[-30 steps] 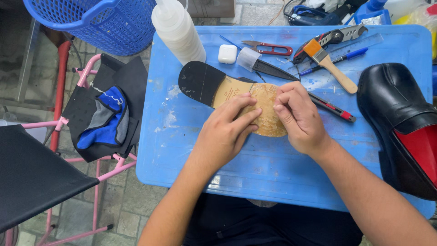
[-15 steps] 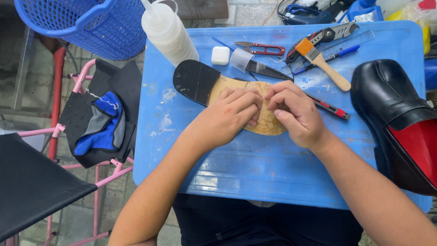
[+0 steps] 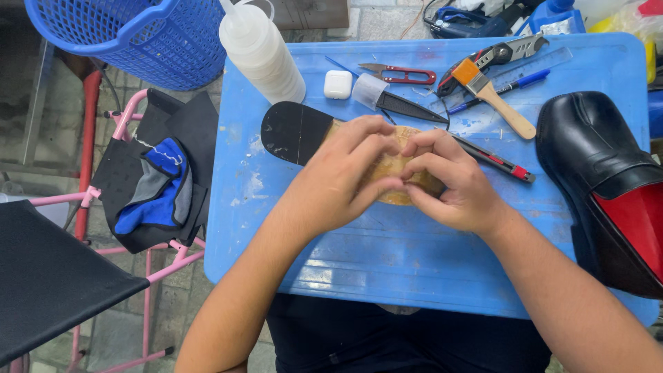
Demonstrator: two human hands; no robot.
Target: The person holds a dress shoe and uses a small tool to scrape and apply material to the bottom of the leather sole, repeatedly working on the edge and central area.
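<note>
The shoe sole point(image 3: 324, 138) lies flat on the blue table point(image 3: 428, 276), its black heel end pointing to the person's left, its tan forepart largely hidden under both hands. The left hand point(image 3: 338, 176) presses down on the tan portion with fingers curled; the right hand point(image 3: 452, 183) meets it fingertip to fingertip, both bearing on the sole rather than gripping it. In my judgement the step in hand is pressing or smoothing the tan layer onto the sole; continuing calls for even pressure worked toward the edges. Just beyond the hands lie a red-and-black utility knife point(image 3: 494, 160), a brush point(image 3: 492, 97), red snips point(image 3: 399, 73) and a white squeeze bottle point(image 3: 261, 52). A black shoe point(image 3: 594, 159) stands at the right.
</note>
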